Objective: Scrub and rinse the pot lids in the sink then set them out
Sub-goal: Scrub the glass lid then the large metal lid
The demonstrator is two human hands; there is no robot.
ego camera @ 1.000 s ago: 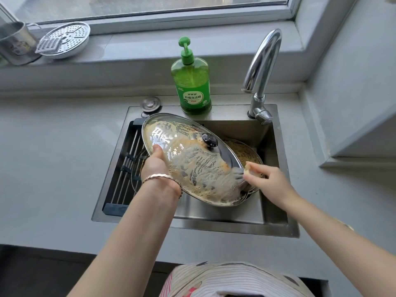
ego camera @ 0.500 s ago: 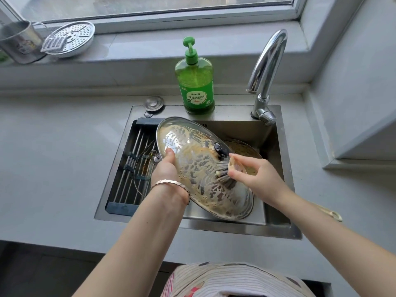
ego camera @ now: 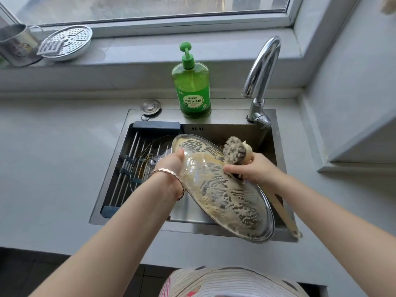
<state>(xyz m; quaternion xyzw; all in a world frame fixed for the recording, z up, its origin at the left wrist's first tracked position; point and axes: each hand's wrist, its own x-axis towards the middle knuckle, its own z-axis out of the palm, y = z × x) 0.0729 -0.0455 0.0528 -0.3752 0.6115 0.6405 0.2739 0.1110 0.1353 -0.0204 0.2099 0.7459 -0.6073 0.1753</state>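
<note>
A large glass pot lid (ego camera: 227, 196) with a steel rim, smeared with brownish suds, is tilted over the sink (ego camera: 276, 159). My left hand (ego camera: 171, 162) grips its left edge. My right hand (ego camera: 255, 168) holds a wooden-handled dish brush (ego camera: 234, 152), bristle head up at the lid's upper right, the handle running down past the lid's right rim. A second glass lid (ego camera: 145, 163) lies behind on the drying rack (ego camera: 128, 168) in the sink's left half.
A green dish soap bottle (ego camera: 194, 86) stands on the sink's back ledge, beside a chrome faucet (ego camera: 260, 82) and a sink plug (ego camera: 150, 106). On the windowsill sit a steamer plate with a grater (ego camera: 66, 42) and a metal cup (ego camera: 15, 46). Grey counter surrounds the sink.
The lid has turned and slid towards the front right of the sink. My right hand lifted the brush from the lid's middle up to its upper right edge.
</note>
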